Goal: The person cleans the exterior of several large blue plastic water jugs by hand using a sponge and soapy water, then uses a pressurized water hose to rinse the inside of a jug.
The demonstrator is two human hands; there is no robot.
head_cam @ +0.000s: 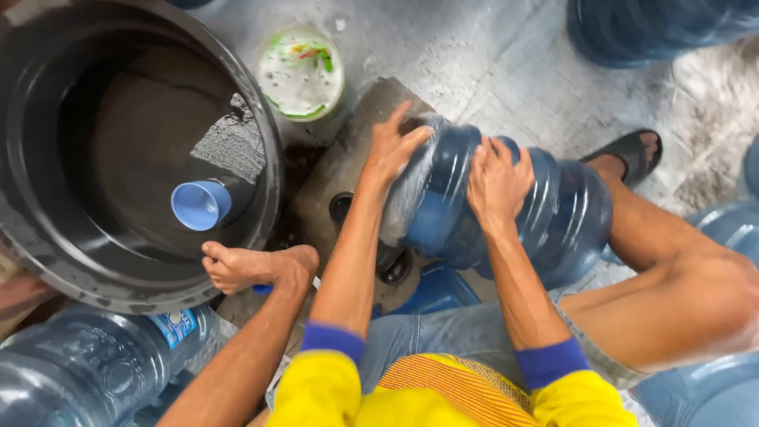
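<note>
Between my knees, on its side over a grey slab [336, 162]: big blue water jug [506, 209], ribbed, tilted a bit toward the black tub. My left hand [393, 146] is flat on its near end, fingers spread, palm pressing, not wrapped around anything. My right hand [496, 180] sits on top of the jug body, fingers curled over the ribs, gripping loosely. The jug's left end looks blurred, whitish streak there, probably foam or motion, can't tell which. Left of it, a large black tub [47, 237] with a pale blue cup [201, 204] inside. My bare left foot [257, 267] rests against the tub rim. Above, a white plastic container [301, 73] with green trim on the concrete floor. More blue jugs around: one bottom-left [87, 368], one top-right [656, 28]. My right foot's in a black sandal [628, 150].
</note>
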